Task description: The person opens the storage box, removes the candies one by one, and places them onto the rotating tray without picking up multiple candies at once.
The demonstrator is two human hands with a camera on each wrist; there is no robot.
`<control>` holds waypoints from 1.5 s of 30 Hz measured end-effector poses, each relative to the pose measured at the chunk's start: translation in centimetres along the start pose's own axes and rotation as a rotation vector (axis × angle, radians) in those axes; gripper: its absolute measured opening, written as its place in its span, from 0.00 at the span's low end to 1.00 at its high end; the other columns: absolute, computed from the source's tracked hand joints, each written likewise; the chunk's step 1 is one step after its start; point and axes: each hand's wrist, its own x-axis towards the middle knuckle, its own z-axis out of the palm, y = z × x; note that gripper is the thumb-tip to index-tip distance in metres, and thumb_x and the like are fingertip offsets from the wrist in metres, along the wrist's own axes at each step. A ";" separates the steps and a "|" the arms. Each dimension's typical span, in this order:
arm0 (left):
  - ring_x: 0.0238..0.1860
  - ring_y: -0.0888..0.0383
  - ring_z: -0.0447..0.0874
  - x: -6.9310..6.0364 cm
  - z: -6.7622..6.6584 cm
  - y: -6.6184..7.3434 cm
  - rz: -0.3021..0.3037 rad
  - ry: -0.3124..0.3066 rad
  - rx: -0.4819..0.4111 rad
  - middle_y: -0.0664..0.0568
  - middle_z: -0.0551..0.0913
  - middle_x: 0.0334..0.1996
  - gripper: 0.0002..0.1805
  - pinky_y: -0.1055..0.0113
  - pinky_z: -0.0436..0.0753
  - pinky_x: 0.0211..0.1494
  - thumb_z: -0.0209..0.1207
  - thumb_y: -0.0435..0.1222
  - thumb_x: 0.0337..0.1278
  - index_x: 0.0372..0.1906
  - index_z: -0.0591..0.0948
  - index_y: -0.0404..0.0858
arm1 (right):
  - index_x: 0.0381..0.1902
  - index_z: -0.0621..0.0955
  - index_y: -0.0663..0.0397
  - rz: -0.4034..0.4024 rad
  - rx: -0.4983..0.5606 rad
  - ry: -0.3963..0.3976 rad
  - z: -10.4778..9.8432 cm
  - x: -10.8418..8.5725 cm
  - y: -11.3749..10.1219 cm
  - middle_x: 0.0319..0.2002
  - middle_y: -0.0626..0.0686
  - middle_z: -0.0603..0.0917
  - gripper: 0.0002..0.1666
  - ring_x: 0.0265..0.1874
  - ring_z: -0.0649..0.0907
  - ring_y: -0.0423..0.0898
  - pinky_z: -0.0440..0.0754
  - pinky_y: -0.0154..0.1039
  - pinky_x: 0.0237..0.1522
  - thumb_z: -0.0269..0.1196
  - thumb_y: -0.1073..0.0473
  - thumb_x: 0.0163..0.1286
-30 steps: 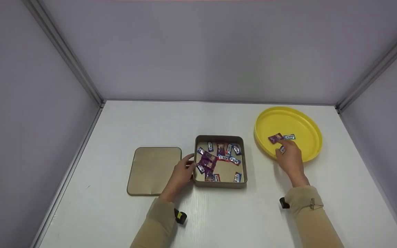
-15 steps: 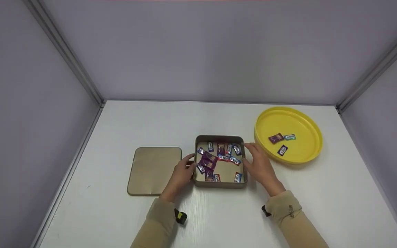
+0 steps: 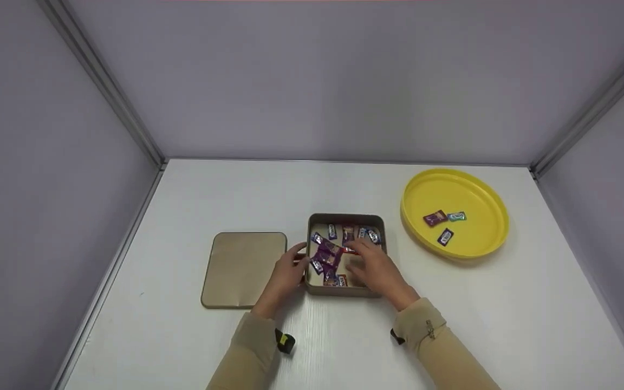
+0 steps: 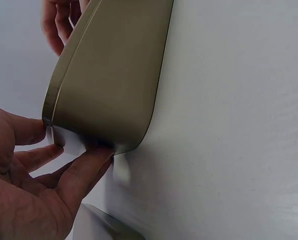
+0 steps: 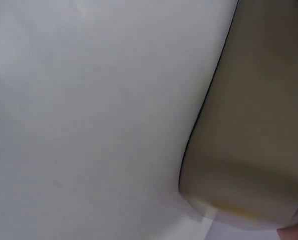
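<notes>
The tin (image 3: 338, 291) stands on the white table (image 3: 312, 346) with wrapped sweets strewn across its floor: purple sweets (image 3: 327, 257) heaped along its left side, blue sweets (image 3: 374, 236) in the far right corner, and a red sweet (image 3: 349, 250) near the middle, partly hidden by fingers. The right hand (image 3: 379, 268) reaches over the tin's right wall, thumb and forefinger well apart; the right wrist view is blurred, so I cannot tell whether a fingertip touches the red sweet. The left hand (image 3: 285, 273) rests its loosely spread fingers against the tin's left wall. Left of the tin lies the lid (image 3: 241, 271), flat. On the right, the yellow plate (image 3: 474, 235) holds a purple sweet (image 3: 435, 218) beside a teal sweet (image 3: 457, 216), with a dark blue sweet (image 3: 446, 236) nearer the person.
</notes>
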 end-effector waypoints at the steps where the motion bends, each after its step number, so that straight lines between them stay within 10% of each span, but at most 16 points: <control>1: 0.52 0.47 0.79 0.0 0.0 0.0 0.003 0.001 0.000 0.37 0.77 0.57 0.25 0.61 0.83 0.43 0.49 0.33 0.74 0.72 0.65 0.36 | 0.57 0.80 0.49 0.003 -0.008 -0.021 0.2 0.1 0.0 0.52 0.50 0.80 0.24 0.51 0.80 0.49 0.78 0.46 0.54 0.71 0.60 0.63; 18: 0.52 0.47 0.79 0.0 -0.2 0.1 0.003 0.002 0.021 0.36 0.76 0.57 0.25 0.61 0.82 0.40 0.50 0.35 0.74 0.72 0.65 0.37 | 0.44 0.86 0.42 0.038 -0.179 -0.233 0.8 0.9 -0.1 0.34 0.42 0.83 0.14 0.32 0.79 0.40 0.76 0.44 0.36 0.72 0.50 0.60; 45: 0.52 0.46 0.79 0.0 -0.1 0.1 -0.040 0.007 -0.024 0.36 0.76 0.57 0.26 0.60 0.83 0.40 0.51 0.34 0.73 0.72 0.66 0.37 | 0.46 0.87 0.44 0.048 -0.269 -0.267 1.0 0.8 -0.4 0.36 0.45 0.85 0.17 0.34 0.82 0.45 0.78 0.46 0.37 0.70 0.46 0.62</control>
